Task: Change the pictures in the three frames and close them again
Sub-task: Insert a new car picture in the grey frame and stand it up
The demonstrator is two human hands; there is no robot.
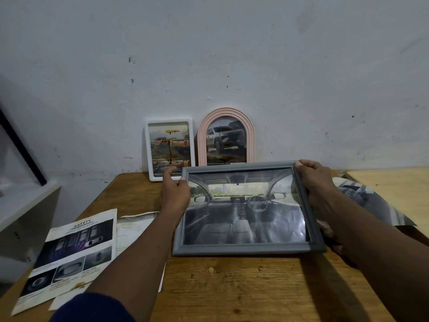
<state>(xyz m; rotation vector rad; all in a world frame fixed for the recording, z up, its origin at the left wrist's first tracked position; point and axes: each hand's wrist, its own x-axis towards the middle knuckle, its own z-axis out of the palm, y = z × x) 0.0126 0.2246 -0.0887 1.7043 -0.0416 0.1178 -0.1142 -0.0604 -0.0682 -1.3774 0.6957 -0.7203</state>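
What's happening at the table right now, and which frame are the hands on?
A person holds the grey frame over the wooden table, with the left hand at its upper left corner and the right hand gripping its upper right corner. It shows a car-interior picture. The white frame and pink arched frame lean against the wall, both holding truck pictures. Leaflets lie at the left.

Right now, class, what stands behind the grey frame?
A white frame and a pink arched frame stand against the wall. The grey frame hides the pink one's bottom edge.
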